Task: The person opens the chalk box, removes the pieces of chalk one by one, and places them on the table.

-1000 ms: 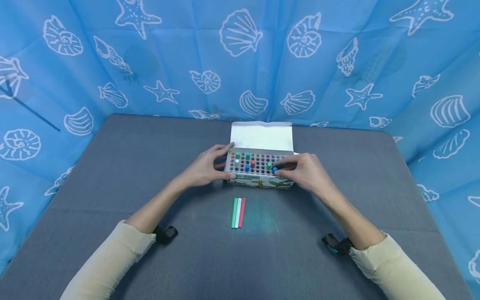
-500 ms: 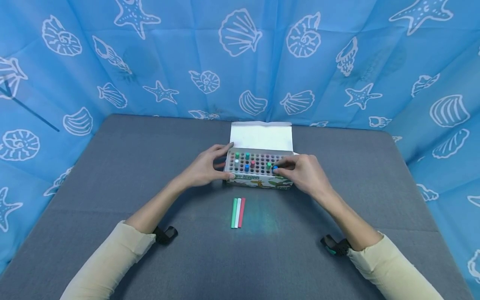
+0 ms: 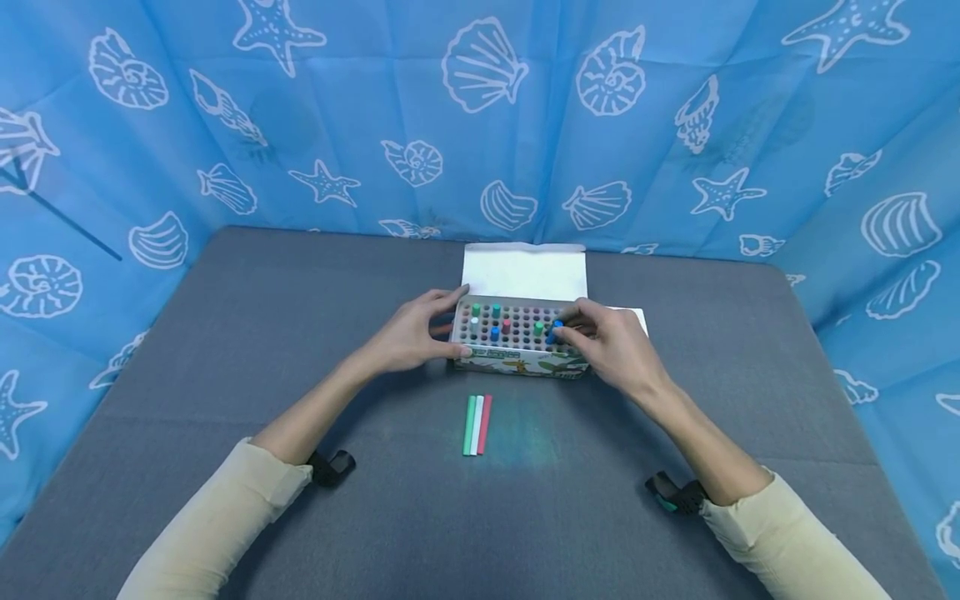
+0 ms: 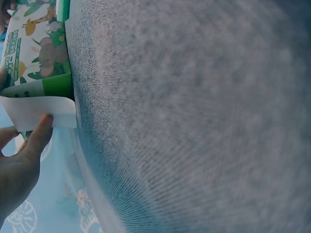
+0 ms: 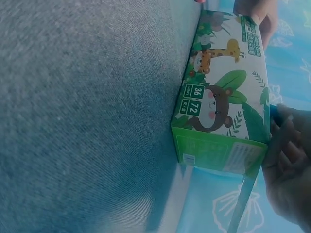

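Note:
An open chalk box point(image 3: 517, 360) with animal print stands mid-table, its tray of holes holding several coloured chalks. My left hand point(image 3: 429, 333) grips the box's left end, thumb on the front and fingers on the back edge. My right hand point(image 3: 592, 343) pinches a blue chalk point(image 3: 557, 327) raised above the tray's right side. In the left wrist view my left hand's fingers point(image 4: 29, 145) touch the white end flap point(image 4: 41, 112) of the box point(image 4: 34, 48). The right wrist view shows the box front point(image 5: 223, 111) and my right hand point(image 5: 291, 170) above it.
Green, white and red chalks point(image 3: 477, 425) lie side by side on the grey table point(image 3: 225, 333) in front of the box. The box's white lid point(image 3: 523, 272) stands open at the back. A blue seashell curtain point(image 3: 480, 108) encloses the table.
My right hand has lifted the blue chalk a little up and back from its hole. A white side flap now shows to the right of the box. The left hand stays put.

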Available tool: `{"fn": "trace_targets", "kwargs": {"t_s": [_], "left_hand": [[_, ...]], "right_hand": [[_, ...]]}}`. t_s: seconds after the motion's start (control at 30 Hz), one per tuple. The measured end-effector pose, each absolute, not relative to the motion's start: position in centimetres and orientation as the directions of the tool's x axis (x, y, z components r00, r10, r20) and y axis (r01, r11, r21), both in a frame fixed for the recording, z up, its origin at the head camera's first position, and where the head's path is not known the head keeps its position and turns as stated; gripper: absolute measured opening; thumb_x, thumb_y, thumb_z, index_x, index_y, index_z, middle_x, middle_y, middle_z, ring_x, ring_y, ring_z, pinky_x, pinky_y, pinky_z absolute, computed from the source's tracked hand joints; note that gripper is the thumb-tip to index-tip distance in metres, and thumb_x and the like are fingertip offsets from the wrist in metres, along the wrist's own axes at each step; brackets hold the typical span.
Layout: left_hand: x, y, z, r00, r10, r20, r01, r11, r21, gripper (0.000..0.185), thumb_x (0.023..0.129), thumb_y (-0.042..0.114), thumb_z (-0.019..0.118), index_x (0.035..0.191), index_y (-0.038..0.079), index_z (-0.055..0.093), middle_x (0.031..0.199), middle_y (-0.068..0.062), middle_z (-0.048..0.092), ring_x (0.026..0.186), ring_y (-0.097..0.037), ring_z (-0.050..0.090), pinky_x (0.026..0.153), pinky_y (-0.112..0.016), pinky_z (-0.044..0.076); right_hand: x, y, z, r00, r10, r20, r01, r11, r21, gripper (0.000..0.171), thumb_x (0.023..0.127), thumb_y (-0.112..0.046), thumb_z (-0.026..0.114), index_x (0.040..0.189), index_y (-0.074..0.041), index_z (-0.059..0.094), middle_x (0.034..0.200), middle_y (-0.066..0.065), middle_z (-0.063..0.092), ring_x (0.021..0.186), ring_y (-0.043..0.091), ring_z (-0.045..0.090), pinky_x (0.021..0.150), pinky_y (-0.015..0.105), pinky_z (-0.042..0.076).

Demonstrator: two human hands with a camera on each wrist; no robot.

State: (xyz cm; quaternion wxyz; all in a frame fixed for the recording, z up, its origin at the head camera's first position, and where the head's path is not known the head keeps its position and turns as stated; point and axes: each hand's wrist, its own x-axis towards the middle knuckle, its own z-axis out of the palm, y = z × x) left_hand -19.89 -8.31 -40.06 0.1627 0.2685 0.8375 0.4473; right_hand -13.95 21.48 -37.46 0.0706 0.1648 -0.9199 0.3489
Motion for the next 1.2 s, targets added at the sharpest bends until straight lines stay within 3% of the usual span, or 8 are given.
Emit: {"fn": "trace_targets", "kwargs": {"t_s": [0.2, 0.47, 0.67, 0.87, 1.03, 1.2], "left_hand": [[-20.0, -8.2, -39.9, -0.798, 0.602, -0.031, 0.312, 0.457, 0.833, 0.091, 0.086, 0.019, 0.081, 0.158, 0.017, 0.026, 0.149, -0.019, 0.034, 0.126, -0.036, 0.054, 0.101, -0.034, 0.053], [-20.1, -8.3, -39.9, -0.796, 0.605, -0.027, 0.315, 0.452, 0.834, 0.092, 0.086, 0.019, 0.081, 0.158, 0.016, 0.025, 0.149, -0.019, 0.035, 0.127, -0.036, 0.054, 0.102, -0.033, 0.053], [-20.1, -8.3, -39.9, -0.798, 0.603, -0.025, 0.319, 0.457, 0.830, 0.092, 0.085, 0.019, 0.081, 0.158, 0.016, 0.025, 0.150, -0.019, 0.035, 0.126, -0.036, 0.054, 0.101, -0.032, 0.053], [-20.0, -8.3, -39.9, -0.797, 0.603, -0.026, 0.310, 0.446, 0.839, 0.092, 0.086, 0.017, 0.081, 0.158, 0.015, 0.025, 0.149, -0.019, 0.034, 0.128, -0.036, 0.052, 0.102, -0.033, 0.052], [-19.9, -8.3, -40.0, -0.798, 0.602, -0.026, 0.303, 0.439, 0.846, 0.092, 0.085, 0.016, 0.081, 0.158, 0.015, 0.025, 0.149, -0.018, 0.034, 0.130, -0.036, 0.050, 0.104, -0.033, 0.051], [-20.0, -8.3, -40.2, -0.798, 0.603, -0.020, 0.307, 0.435, 0.846, 0.092, 0.085, 0.015, 0.081, 0.158, 0.015, 0.025, 0.148, -0.018, 0.035, 0.130, -0.036, 0.050, 0.104, -0.033, 0.051]], "right_hand": [[-14.0, 21.6, -37.4, -0.931, -0.174, 0.322, -0.353, 0.661, -0.662, 0.015, 0.093, -0.014, 0.072, 0.106, -0.006, 0.072, 0.093, 0.008, 0.074, 0.086, 0.023, 0.071, 0.070, 0.041, 0.062], [-14.1, 21.6, -36.9, -0.918, -0.107, 0.383, -0.381, 0.510, -0.771, 0.017, 0.094, -0.011, 0.070, 0.109, -0.002, 0.071, 0.098, 0.012, 0.072, 0.079, 0.029, 0.071, 0.051, 0.030, 0.060], [-13.3, 21.1, -36.4, -0.937, -0.099, 0.335, -0.342, 0.445, -0.828, 0.019, 0.094, -0.012, 0.070, 0.110, -0.002, 0.071, 0.098, 0.013, 0.071, 0.076, 0.029, 0.071, 0.055, 0.030, 0.061], [-12.4, 20.2, -36.3, -0.956, -0.122, 0.268, -0.295, 0.372, -0.880, 0.019, 0.095, -0.009, 0.069, 0.111, 0.002, 0.070, 0.094, 0.015, 0.069, 0.073, 0.019, 0.070, 0.062, 0.031, 0.063], [-11.8, 19.5, -36.5, -0.961, -0.161, 0.224, -0.264, 0.301, -0.917, 0.019, 0.094, -0.005, 0.068, 0.111, 0.005, 0.068, 0.092, 0.018, 0.069, 0.071, 0.026, 0.071, 0.064, 0.039, 0.064], [-11.2, 18.8, -36.9, -0.964, -0.197, 0.178, -0.229, 0.283, -0.931, 0.018, 0.093, -0.003, 0.068, 0.110, 0.005, 0.068, 0.091, 0.018, 0.070, 0.068, 0.025, 0.071, 0.064, 0.035, 0.064]]}}
